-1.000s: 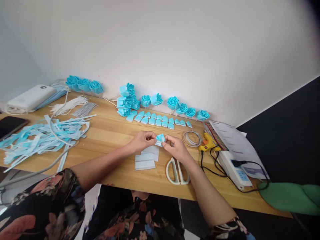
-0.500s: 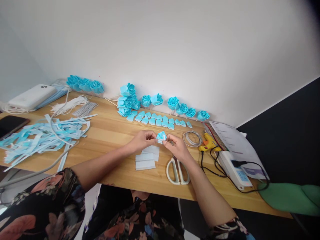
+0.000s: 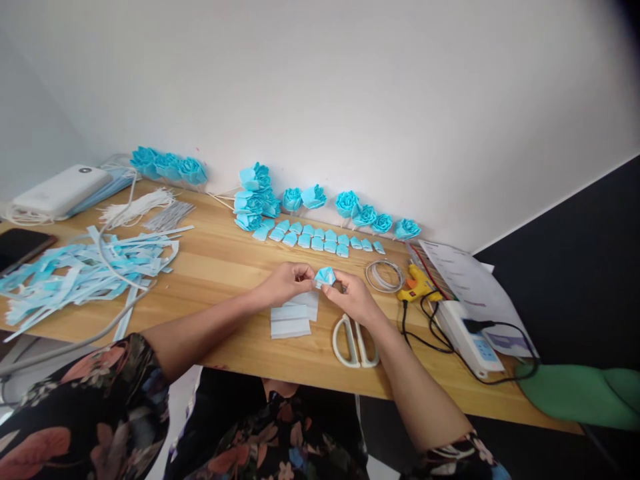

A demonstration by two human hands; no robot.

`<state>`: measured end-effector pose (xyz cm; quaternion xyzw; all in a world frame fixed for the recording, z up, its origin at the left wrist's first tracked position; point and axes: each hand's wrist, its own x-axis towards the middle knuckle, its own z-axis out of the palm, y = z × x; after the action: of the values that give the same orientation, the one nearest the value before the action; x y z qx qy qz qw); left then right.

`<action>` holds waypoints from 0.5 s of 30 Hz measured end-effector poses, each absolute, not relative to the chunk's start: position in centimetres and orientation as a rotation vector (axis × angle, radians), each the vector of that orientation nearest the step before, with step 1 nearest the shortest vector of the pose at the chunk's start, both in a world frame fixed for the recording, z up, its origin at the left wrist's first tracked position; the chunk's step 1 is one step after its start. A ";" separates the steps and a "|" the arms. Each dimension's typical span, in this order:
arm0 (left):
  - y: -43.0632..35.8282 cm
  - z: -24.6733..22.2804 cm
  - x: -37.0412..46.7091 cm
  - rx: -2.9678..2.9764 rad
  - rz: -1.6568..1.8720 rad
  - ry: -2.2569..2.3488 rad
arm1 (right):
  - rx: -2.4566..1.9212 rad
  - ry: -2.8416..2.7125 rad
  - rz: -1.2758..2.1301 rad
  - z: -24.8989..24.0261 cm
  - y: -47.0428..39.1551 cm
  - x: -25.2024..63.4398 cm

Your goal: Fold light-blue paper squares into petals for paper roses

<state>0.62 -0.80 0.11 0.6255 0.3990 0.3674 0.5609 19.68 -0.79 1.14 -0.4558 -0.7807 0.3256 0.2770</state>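
From where I'm standing, both hands are meeting over the middle of the wooden table, and a small blue folded piece (image 3: 325, 276) is sitting right between them, lifted off the wood. The left hand (image 3: 286, 283) is pinching its lower left side between thumb and fingertips, and the right hand (image 3: 353, 295) is gripping its right side the same way, thumb lying toward the table's front edge, so both grips are narrow. Just in front of the hands, nearer that edge, two pale sheets (image 3: 291, 322) are lying partly overlapped, and white-handled scissors (image 3: 353, 343) are resting by the right wrist, their handles pointing to the front edge. Beyond the hands, rows of folded blue pieces (image 3: 317, 241) are stretching toward the back edge, where blue flowers (image 3: 347, 204) are lining the wall. On the right, a wire coil (image 3: 384, 275) is lying near the right hand, with a yellow glue gun (image 3: 417, 283) and a white power strip (image 3: 470, 340) crowding toward the table's right end. To the left, bare wood (image 3: 220, 267) is leaving open room between the left hand and a heap of blue strips (image 3: 95, 277), which is spreading toward the front left corner beside a dark phone (image 3: 23, 248).
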 end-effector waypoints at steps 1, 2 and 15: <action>-0.8 0.1 0.6 1.463 0.864 0.940 | -1.220 -2.093 0.887 1.1 -0.7 19.7; -0.7 0.2 0.5 1.455 0.864 0.939 | -1.219 -2.089 0.901 1.1 -0.7 19.8; -0.7 0.6 0.4 1.437 0.875 0.985 | -1.144 -1.797 1.003 1.2 -0.4 20.3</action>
<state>0.41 -0.68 0.59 0.6101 0.4183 0.3712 0.5613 20.30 -0.37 1.23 -0.4488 -0.7048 0.3933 0.3836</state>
